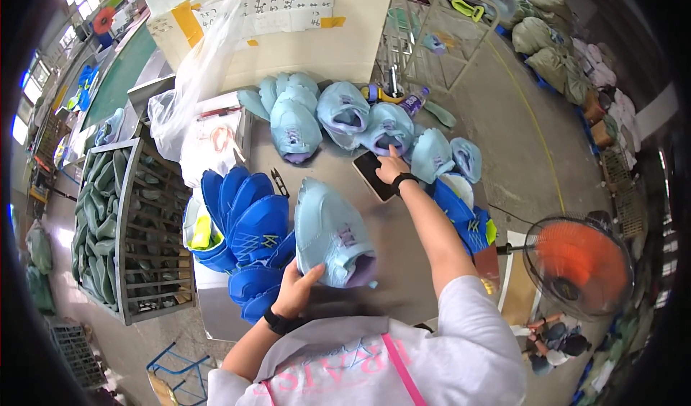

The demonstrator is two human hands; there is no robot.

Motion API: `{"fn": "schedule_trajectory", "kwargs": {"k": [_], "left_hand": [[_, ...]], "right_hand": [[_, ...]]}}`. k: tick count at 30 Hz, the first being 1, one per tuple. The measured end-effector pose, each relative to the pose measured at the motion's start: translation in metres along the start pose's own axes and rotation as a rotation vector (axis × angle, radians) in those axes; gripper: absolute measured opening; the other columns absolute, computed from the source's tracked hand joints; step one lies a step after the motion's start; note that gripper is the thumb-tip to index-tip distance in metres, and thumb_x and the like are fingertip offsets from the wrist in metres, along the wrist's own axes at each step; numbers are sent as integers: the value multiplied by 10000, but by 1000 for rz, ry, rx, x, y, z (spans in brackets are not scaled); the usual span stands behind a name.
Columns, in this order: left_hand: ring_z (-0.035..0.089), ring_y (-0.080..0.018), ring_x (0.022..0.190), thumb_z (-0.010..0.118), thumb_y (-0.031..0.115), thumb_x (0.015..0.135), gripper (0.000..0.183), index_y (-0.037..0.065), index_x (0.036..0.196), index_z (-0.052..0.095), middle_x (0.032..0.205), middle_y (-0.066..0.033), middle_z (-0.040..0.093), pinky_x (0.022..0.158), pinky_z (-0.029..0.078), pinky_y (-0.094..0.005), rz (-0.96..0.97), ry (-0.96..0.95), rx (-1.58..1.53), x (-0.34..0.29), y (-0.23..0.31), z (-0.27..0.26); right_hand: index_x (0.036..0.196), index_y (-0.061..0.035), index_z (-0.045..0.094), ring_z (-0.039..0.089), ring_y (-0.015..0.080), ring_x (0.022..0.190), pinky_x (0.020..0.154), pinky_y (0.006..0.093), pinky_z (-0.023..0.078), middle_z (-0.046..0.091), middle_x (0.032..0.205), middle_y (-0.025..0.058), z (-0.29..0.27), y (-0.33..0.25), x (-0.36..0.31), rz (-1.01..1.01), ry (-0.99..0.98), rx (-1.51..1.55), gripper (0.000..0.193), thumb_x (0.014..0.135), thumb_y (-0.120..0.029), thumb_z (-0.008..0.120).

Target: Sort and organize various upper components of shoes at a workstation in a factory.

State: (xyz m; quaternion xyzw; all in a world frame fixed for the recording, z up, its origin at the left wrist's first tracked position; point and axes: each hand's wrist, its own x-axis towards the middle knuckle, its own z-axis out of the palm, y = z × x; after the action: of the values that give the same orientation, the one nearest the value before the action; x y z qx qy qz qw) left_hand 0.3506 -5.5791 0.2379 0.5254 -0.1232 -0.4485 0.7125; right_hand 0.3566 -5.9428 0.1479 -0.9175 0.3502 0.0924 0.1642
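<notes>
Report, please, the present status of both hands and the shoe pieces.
Left hand holding light-blue shoe upper. Right hand at opening of second light-blue upper, contact unclear. Dark phone lying close by right hand.

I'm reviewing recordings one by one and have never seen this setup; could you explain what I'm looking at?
There is no machine here: a person works with two bare hands. The one picture comes from a wide fisheye camera on the person's head, looking down, so straight edges bend near the rim.

The left hand holds a light blue shoe upper. The right hand is at the opening of another light blue upper across the table; whether it grips it, I cannot tell.

Also on the table are more light blue uppers, bright blue uppers, small dark snips and a dark, phone-like slab.
</notes>
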Motion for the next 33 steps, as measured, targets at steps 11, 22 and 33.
{"fn": "schedule_trajectory", "kwargs": {"k": [11, 22, 33], "left_hand": [[510, -199, 1048, 559, 110, 841, 457, 51, 1250, 364, 1163, -70, 507, 873, 432, -387, -268, -79, -328, 19, -33, -14], [552, -281, 968, 529, 55, 835, 439, -60, 1222, 356, 1119, -173, 503, 753, 489, -467, -708, 14, -102, 29, -94, -9], [273, -332, 1237, 558, 122, 774, 607, -12, 1295, 277, 1272, -230, 325, 1018, 249, -354, 166, -28, 855, 19, -57, -8]], "right_hand": [[806, -24, 619, 525, 333, 982, 820, 397, 442, 454, 1174, 156, -3, -5, -25, -137, 678, 267, 136, 676, -62, 604], [758, 1, 633, 520, 342, 915, 777, 388, 451, 458, 1156, 136, -28, 7, -72, -304, 622, 49, 124, 655, -67, 621], [843, -41, 600, 543, 195, 839, 665, 296, 451, 515, 1087, 103, -55, -14, -133, -588, 375, 1553, 47, 796, -41, 602]]}}
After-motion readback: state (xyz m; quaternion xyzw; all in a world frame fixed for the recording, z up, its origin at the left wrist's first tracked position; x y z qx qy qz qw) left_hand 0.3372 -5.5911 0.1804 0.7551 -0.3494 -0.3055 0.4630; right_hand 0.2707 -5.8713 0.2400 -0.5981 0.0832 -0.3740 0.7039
